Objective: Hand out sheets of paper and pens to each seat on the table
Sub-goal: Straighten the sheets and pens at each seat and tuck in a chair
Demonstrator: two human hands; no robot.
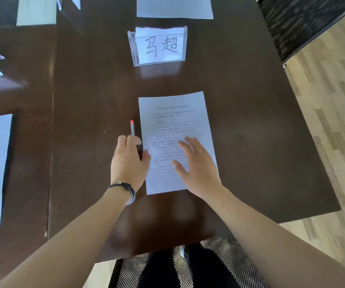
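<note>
At 9 o'clock of sheet (177,140), left hand (129,163) pinches pen (132,127); right hand (196,165) flat, fingers spread on sheet. Risk: pen rolls off once let go, or sheet skews w/ palm drag.

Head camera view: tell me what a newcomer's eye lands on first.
First, the two hands at the centre: the right hand is spread flat on a printed sheet of paper, while the left hand holds a pen just left of that sheet. Next, the clear name card stand with handwritten characters, standing beyond the sheet on the dark table.
</note>
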